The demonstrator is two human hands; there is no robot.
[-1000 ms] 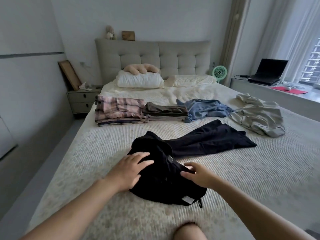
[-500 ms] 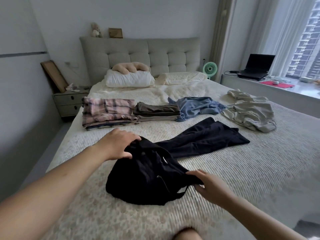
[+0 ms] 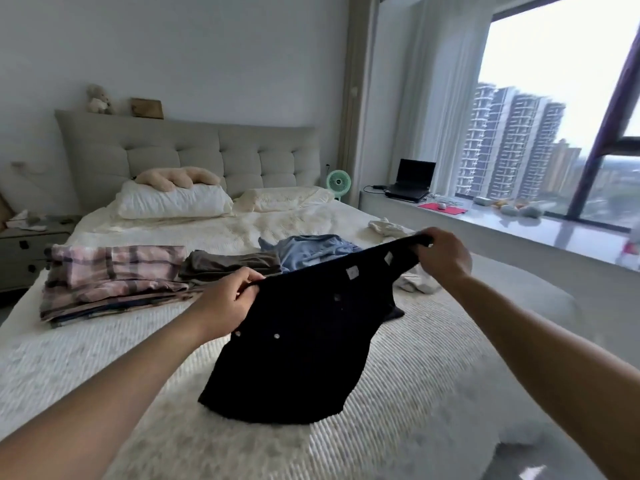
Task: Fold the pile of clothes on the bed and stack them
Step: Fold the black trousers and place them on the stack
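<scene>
A black garment [image 3: 301,341] hangs lifted over the bed [image 3: 415,375], stretched between both hands. My left hand [image 3: 225,303] pinches its left top edge and my right hand [image 3: 443,254] grips its right top edge, held higher. The lower part drapes down onto the bedspread. Behind it lie a folded pink plaid stack [image 3: 110,278], a folded brown garment [image 3: 232,266], a loose blue garment [image 3: 311,249] and a pale grey garment [image 3: 391,228], mostly hidden by the black one.
Two pillows [image 3: 173,202] and a padded headboard [image 3: 194,154] are at the far end. A nightstand [image 3: 24,251] stands at left. The window ledge [image 3: 519,230] on the right carries a laptop [image 3: 410,181], a small green fan [image 3: 337,183] and small items.
Both hands have lifted the black garment off the bed and spread it apart by its top edge. My view has swung to the right toward the window.
</scene>
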